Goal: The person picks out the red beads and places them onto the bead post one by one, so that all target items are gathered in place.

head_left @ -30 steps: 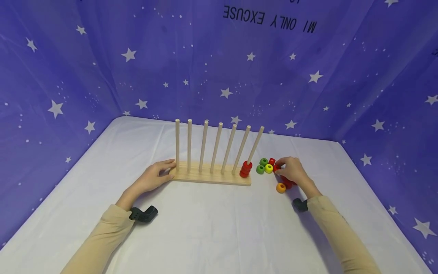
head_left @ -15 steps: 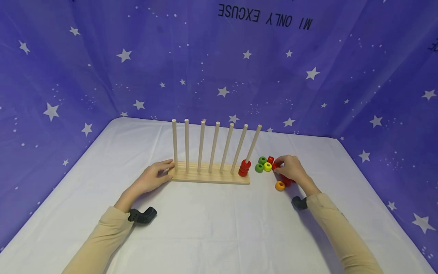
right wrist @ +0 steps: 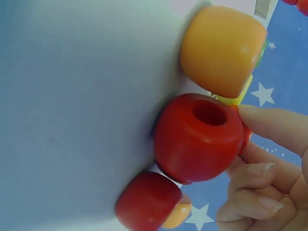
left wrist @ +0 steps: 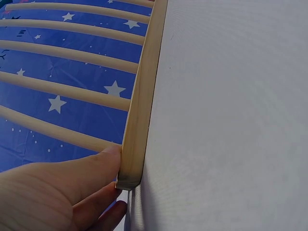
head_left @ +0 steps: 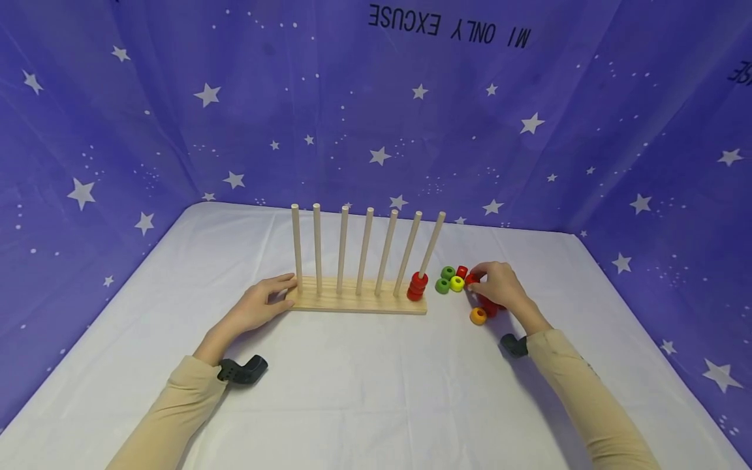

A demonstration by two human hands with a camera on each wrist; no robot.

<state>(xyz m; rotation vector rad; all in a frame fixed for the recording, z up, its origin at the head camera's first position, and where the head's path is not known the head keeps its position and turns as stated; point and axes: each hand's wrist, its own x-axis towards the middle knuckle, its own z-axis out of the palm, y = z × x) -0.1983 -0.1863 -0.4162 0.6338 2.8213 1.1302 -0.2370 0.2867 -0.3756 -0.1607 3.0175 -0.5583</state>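
A red bead right of centre is pinched by the right hand, while the peg rack, steadied at its left end by the left hand's relaxed fingers, lies just leftward.

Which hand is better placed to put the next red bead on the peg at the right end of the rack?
The right hand, most likely. It already pinches a red bead beside the rightmost peg, while the left hand rests against the far end of the wooden rack.
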